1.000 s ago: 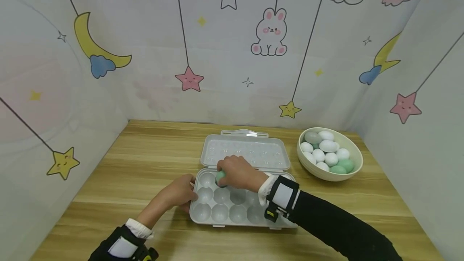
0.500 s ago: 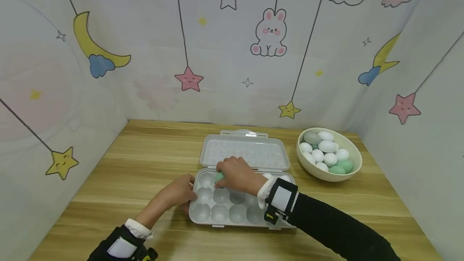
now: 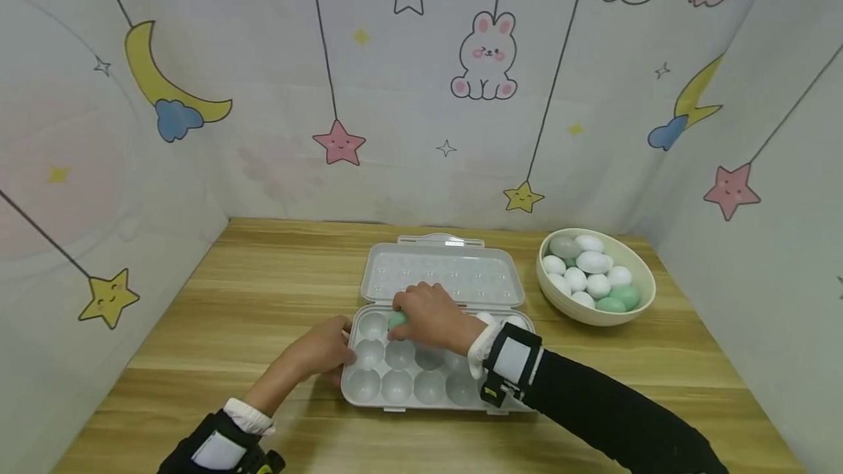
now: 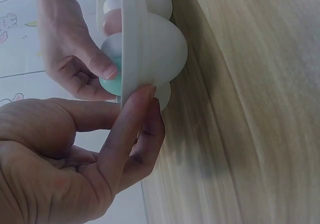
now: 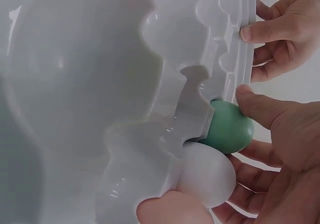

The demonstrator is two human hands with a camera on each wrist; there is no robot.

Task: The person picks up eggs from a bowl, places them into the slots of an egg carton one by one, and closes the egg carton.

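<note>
A clear plastic egg tray [image 3: 395, 388] lies open on the wooden table, its lid [image 3: 441, 276] folded back. My right hand [image 3: 421, 313] pinches a green egg [image 3: 397, 320] over a back-row cell near the tray's left end. In the right wrist view the green egg [image 5: 229, 127] sits between thumb and fingers against the tray wall [image 5: 100, 84]. A white egg [image 5: 207, 176] and a pinkish one lie just below it by the palm. My left hand [image 3: 323, 351] pinches the tray's left rim [image 4: 129, 44] between thumb and fingers [image 4: 142, 97].
A cream bowl [image 3: 642, 298] with several white and green eggs stands at the right back of the table. Two white eggs [image 3: 514, 322] sit in the tray's right back cells. Printed fabric walls close in the table on three sides.
The right hand has shifted very slightly left with the green egg. The left hand stays on the tray rim.
</note>
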